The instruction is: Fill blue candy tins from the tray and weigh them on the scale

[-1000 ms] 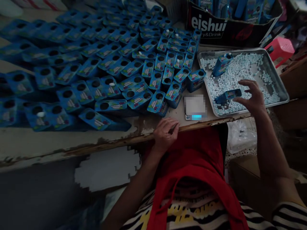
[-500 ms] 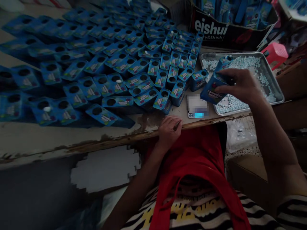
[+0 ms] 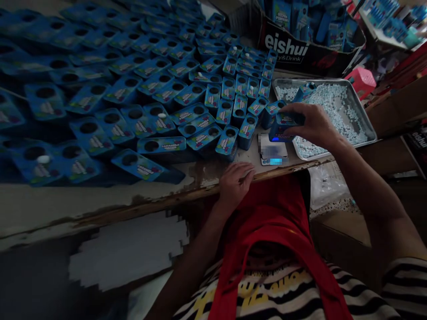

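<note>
"Grip?"
"R hand [image 3: 313, 122]: thumb + fingers closed round blue box [image 3: 278, 129], at far edge of scale [image 3: 271, 151]. Prob. a placing step; setting down calls for level base, easy release."
"L hand [image 3: 232, 182]?"
"Curled left of scale, tabletop [image 3: 248, 156] edge; can't tell if it's holding anything."
"Tray [image 3: 363, 108]?"
"Right of scale, w/ pellets [image 3: 336, 100]."
"Unclear?"
"Scale top's blurred; box base contact hidden."

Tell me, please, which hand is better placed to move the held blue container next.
Probably the right hand: it holds the blue container, while the left hand rests at the table's edge.
</note>
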`<state>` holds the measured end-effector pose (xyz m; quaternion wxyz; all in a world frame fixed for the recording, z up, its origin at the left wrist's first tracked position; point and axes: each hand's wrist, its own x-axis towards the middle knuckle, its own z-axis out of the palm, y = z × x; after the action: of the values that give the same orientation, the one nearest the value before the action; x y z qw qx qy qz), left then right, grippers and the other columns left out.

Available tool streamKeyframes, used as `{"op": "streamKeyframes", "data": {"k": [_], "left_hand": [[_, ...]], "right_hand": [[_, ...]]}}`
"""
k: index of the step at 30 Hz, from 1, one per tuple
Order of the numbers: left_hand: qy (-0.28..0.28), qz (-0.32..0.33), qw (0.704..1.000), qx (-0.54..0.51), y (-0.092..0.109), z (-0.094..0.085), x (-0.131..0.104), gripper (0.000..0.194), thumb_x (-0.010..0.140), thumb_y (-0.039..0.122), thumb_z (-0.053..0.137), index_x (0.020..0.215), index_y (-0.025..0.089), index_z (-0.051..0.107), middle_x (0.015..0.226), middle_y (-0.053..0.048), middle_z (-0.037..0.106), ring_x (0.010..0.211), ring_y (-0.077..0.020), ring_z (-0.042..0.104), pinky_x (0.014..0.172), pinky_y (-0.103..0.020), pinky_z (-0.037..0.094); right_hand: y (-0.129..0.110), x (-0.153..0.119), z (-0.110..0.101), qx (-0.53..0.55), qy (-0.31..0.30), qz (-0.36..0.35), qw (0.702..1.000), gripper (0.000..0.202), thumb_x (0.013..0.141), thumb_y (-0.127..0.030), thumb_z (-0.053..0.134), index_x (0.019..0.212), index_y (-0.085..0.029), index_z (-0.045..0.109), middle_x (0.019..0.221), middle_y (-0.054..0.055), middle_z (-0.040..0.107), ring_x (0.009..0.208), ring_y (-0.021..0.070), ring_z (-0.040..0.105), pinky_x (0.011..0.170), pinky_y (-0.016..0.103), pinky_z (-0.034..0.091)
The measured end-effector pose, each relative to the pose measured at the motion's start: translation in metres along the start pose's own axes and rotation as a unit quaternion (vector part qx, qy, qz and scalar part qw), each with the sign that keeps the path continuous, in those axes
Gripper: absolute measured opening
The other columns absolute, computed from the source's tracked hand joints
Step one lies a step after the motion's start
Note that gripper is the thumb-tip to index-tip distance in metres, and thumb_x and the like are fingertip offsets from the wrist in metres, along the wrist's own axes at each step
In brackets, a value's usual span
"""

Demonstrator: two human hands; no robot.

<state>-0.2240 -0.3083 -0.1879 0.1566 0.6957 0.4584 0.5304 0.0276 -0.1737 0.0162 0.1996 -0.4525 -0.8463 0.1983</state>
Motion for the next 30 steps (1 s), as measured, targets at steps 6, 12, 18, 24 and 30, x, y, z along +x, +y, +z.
{"op": "streamKeyframes", "data": {"k": [6,12,18,24,30], "left_hand": [[-0.033,-0.054,0.996,-0.058,0.005,-0.011,0.006,0.024,0.115,0.03,0.058,0.111,0.021,0.081,0.114,-0.008,0.086,0.111,-0.0238,0.082,0.104,-0.04,0.066],[-0.045,-0.041,0.997,-0.051,0.008,-0.012,0.007,0.018,0.11,0.023,0.06,0.099,0.021,0.074,0.11,-0.008,0.085,0.106,-0.0234,0.082,0.1,-0.039,0.065],[-0.063,-0.035,0.997,-0.039,0.006,-0.01,0.005,0.018,0.11,0.025,0.064,0.105,0.021,0.08,0.107,-0.007,0.086,0.103,-0.0239,0.082,0.099,-0.04,0.063],[-0.069,-0.014,0.997,-0.032,0.007,-0.01,0.005,0.019,0.111,0.023,0.063,0.106,0.021,0.081,0.105,-0.006,0.086,0.102,-0.0228,0.082,0.096,-0.038,0.063],[-0.062,-0.014,0.997,-0.033,0.008,-0.01,0.005,0.014,0.109,0.02,0.064,0.102,0.021,0.078,0.105,-0.006,0.086,0.101,-0.0226,0.082,0.096,-0.038,0.064]], "right_hand": [[-0.003,0.002,0.001,0.013,0.0,0.013,1.0,0.055,0.077,-0.041,0.101,0.127,-0.026,0.085,0.122,0.004,0.083,0.116,0.0347,0.078,0.108,0.051,0.062],[-0.005,0.005,0.002,0.012,0.008,0.023,1.0,0.053,0.075,-0.038,0.102,0.125,-0.028,0.087,0.123,0.004,0.083,0.119,0.0371,0.078,0.108,0.053,0.062],[-0.002,0.004,0.002,0.003,0.008,0.029,1.0,0.053,0.076,-0.043,0.102,0.125,-0.029,0.087,0.121,0.002,0.083,0.122,0.0372,0.078,0.109,0.052,0.062],[0.001,0.001,0.005,0.015,0.011,0.03,0.999,0.054,0.075,-0.038,0.102,0.127,-0.03,0.087,0.125,0.002,0.084,0.12,0.0369,0.078,0.11,0.053,0.062],[0.005,-0.002,0.013,0.025,0.011,0.027,0.999,0.053,0.076,-0.038,0.103,0.126,-0.029,0.088,0.125,0.004,0.084,0.121,0.037,0.079,0.112,0.052,0.061]]}}
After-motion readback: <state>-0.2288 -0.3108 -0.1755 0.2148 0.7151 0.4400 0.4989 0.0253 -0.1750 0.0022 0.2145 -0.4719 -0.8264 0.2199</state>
